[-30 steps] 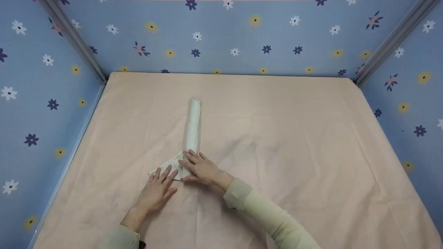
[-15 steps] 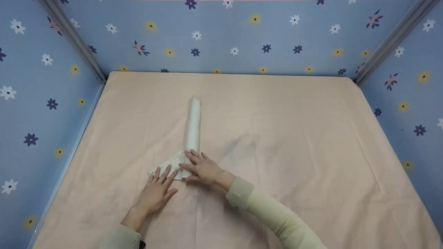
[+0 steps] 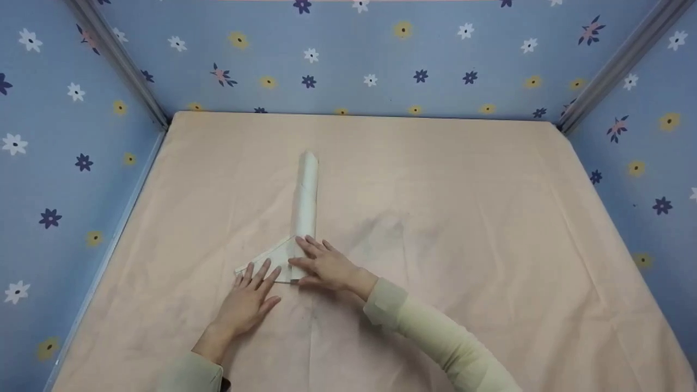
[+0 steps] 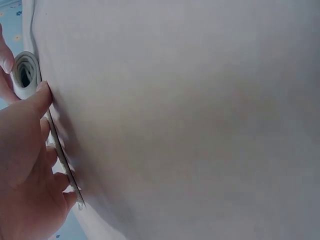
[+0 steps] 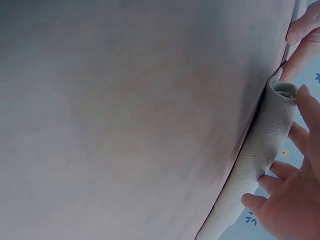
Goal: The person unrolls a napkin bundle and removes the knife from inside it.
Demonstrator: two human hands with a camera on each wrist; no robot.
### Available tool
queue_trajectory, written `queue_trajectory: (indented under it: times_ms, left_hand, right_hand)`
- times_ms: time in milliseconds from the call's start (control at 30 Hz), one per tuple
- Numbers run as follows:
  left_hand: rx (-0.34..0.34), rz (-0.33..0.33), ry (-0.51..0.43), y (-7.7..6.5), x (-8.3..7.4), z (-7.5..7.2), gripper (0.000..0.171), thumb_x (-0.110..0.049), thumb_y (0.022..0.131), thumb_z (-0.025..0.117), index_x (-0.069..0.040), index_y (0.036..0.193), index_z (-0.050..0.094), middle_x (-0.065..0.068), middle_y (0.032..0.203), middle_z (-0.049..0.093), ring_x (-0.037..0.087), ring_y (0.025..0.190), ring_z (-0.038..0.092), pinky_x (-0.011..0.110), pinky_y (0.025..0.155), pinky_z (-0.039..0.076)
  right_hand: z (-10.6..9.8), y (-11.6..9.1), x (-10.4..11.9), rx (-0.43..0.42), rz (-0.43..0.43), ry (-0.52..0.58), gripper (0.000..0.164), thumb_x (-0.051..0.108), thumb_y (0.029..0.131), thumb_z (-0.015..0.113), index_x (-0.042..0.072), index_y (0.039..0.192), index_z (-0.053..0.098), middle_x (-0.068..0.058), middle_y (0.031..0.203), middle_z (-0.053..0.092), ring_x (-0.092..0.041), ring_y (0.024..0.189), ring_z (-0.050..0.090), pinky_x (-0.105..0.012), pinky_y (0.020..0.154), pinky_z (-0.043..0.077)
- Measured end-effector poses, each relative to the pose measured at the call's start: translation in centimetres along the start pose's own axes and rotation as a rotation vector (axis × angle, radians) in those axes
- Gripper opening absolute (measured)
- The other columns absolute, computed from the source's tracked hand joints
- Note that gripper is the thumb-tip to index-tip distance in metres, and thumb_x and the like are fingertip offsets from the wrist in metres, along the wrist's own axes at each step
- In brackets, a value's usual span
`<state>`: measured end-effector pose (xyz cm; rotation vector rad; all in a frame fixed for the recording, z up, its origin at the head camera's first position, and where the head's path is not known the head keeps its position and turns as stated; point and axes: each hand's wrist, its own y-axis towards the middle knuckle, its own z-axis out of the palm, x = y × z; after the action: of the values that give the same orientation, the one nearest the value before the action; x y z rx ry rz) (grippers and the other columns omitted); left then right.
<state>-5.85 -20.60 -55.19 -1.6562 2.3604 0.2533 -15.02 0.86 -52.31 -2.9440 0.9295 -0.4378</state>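
Observation:
A pale, off-white cloth roll (image 3: 307, 196) lies lengthwise on the table, left of the middle in the head view. Its near end shows coiled layers in the left wrist view, where the rolled end (image 4: 25, 75) stands beside the thumb. From the roll's near part a flat triangular flap (image 3: 279, 255) spreads to the left. My left hand (image 3: 242, 305) rests on this flap with its fingers straight and spread. On the near part of the roll lies my right hand (image 3: 329, 269), fingers extended along its top and side; the right wrist view shows them touching the cloth roll (image 5: 260, 145).
A wrinkled peach tablecloth (image 3: 463, 245) covers the table. Blue flowered walls (image 3: 359, 60) enclose its back and both sides, with grey posts (image 3: 117, 62) in the back corners.
My right hand has shifted slightly to the right along with the roll. More of the flat flap shows between the two hands, while the left hand stays nearly still.

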Motion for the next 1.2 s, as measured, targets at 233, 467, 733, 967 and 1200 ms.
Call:
queue_trajectory:
  times_ms: [233,467,733,967,1200]
  left_hand:
    - [-0.005,0.002,-0.006,0.0,-0.1,-0.1,0.055,-0.034,0.089,0.051,-0.009,0.136,0.036,0.017,0.142,0.026,0.045,0.127,0.016,0.059,0.098,0.017]
    - [-0.002,0.012,-0.001,0.0,-0.1,-0.1,0.056,-0.034,0.09,0.05,-0.009,0.137,0.034,0.017,0.142,0.025,0.046,0.126,0.017,0.059,0.098,0.018]
    - [0.005,0.008,0.014,0.1,0.0,-0.1,0.056,-0.035,0.09,0.05,-0.01,0.137,0.034,0.016,0.142,0.025,0.045,0.126,0.017,0.058,0.098,0.018]
    - [0.009,0.006,0.013,0.0,-0.1,-0.1,0.056,-0.035,0.09,0.05,-0.009,0.137,0.035,0.016,0.142,0.025,0.045,0.126,0.017,0.059,0.098,0.018]
    - [0.002,0.002,0.021,0.1,0.0,0.0,0.056,-0.035,0.089,0.051,-0.01,0.137,0.035,0.016,0.142,0.026,0.045,0.126,0.017,0.058,0.098,0.018]
  right_hand:
    - [-0.1,-0.3,-0.2,-0.005,-0.002,0.02,0.054,0.049,0.087,0.046,0.022,0.134,0.042,-0.011,0.147,0.012,-0.026,0.133,0.011,-0.048,0.101,0.023]
    - [-0.3,-0.6,-0.2,0.005,0.004,0.034,0.053,0.047,0.088,0.045,0.021,0.134,0.042,-0.011,0.147,0.013,-0.026,0.133,0.013,-0.046,0.102,0.022]
    - [-0.1,-0.6,-0.3,-0.018,0.009,0.047,0.052,0.046,0.087,0.049,0.021,0.132,0.044,-0.012,0.146,0.015,-0.027,0.132,0.017,-0.045,0.102,0.024]
    - [-0.1,-1.0,-0.4,-0.026,0.015,0.069,0.052,0.044,0.087,0.049,0.02,0.133,0.043,-0.013,0.146,0.014,-0.027,0.132,0.017,-0.044,0.102,0.024]
    - [-0.1,-1.4,-0.6,-0.057,-0.001,0.086,0.05,0.041,0.088,0.051,0.02,0.132,0.043,-0.014,0.145,0.016,-0.027,0.131,0.02,-0.045,0.102,0.025]
